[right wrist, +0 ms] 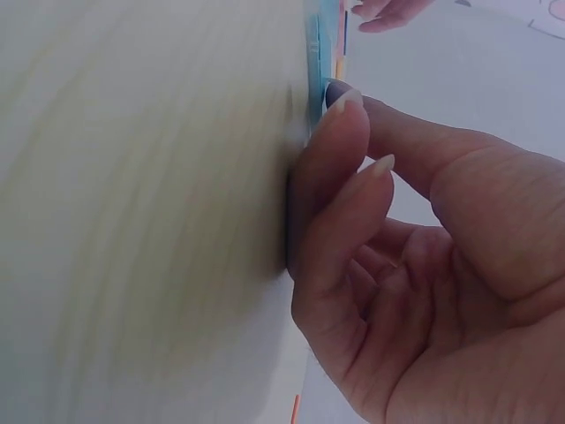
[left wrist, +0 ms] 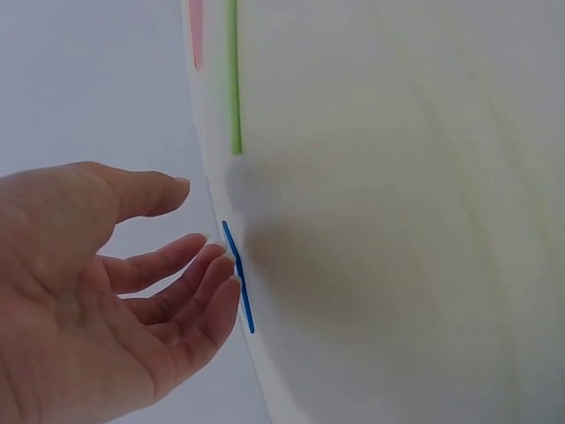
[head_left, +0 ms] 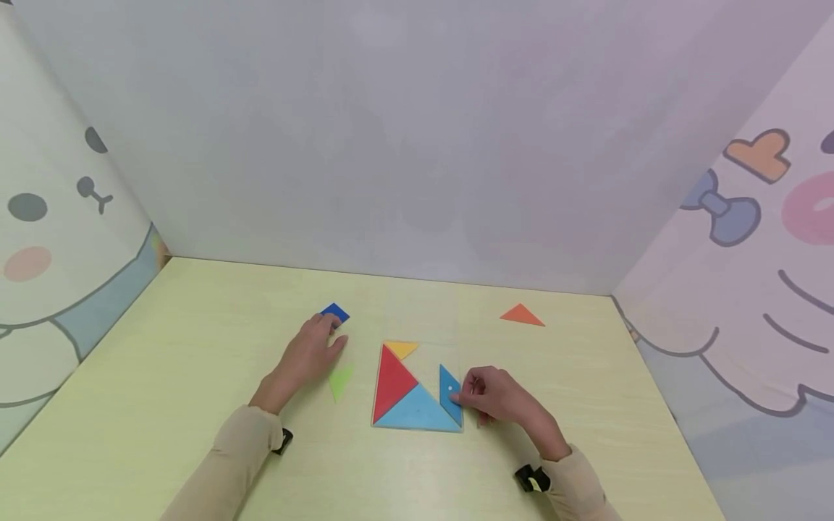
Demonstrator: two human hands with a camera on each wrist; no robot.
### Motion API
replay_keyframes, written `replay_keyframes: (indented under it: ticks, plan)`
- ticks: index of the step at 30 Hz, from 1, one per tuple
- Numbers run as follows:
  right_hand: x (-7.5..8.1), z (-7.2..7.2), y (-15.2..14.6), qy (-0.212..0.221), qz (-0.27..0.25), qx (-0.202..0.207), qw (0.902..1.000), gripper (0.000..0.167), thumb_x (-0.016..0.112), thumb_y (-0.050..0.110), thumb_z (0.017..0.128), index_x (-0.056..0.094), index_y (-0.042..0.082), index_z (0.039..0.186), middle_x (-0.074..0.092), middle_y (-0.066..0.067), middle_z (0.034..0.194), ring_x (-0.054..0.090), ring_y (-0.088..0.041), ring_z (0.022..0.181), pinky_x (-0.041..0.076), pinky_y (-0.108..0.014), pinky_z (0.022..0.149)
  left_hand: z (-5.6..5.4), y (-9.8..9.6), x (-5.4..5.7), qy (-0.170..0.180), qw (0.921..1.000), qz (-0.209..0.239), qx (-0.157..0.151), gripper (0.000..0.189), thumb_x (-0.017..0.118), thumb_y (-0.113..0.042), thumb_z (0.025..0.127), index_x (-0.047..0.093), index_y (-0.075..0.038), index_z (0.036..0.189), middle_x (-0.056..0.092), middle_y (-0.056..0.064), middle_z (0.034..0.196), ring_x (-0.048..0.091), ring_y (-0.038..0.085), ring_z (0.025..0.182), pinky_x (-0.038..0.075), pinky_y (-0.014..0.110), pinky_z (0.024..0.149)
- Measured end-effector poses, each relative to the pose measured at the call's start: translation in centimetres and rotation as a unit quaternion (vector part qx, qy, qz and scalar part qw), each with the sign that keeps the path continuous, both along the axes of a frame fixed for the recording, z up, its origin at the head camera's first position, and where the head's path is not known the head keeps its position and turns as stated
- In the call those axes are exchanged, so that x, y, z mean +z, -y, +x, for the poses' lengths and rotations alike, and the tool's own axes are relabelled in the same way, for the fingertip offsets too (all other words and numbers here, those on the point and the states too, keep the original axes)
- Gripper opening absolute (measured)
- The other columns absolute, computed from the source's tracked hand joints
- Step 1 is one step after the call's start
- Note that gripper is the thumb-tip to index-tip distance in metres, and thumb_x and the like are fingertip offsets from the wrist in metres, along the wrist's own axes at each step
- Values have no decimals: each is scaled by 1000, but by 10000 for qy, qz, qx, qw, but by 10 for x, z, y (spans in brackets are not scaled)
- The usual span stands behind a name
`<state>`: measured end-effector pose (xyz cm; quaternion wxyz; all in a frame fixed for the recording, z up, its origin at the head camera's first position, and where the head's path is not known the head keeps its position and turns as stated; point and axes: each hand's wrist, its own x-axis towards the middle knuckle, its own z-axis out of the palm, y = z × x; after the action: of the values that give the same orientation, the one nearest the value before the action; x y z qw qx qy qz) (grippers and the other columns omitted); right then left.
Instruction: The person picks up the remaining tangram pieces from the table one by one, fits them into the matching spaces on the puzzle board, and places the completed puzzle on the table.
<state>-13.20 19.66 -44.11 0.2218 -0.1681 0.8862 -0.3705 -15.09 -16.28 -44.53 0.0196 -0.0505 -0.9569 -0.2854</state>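
My right hand pinches a blue parallelogram tangram piece with a white dot, thumb on its face and forefinger by its right edge. That piece lies along the right side of a shallow square tray. Inside the tray are a large red triangle, a large light blue triangle and, at the top left corner, a small yellow triangle. Farther left, my left hand has its loosely bent fingertips on a dark blue piece, partly hidden beneath them; its thumb stands apart.
A light green triangle lies between the left hand and the tray. At the back right of the pale wooden table lies an orange triangle. Fabric walls stand behind and on both sides.
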Motion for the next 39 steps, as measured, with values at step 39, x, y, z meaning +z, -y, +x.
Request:
replay_keyframes:
  ticks: [39]
  plan:
    - [1,-2,-1,32,-138,117,9998,26,74,27,96,60,9,85,58,-4,64,57,-17,47,45,-29,50,-34,20,-5,304,9990,3,334,48,64,-22,102,46,16,126,42,35,124,42,46,114,47,60,94]
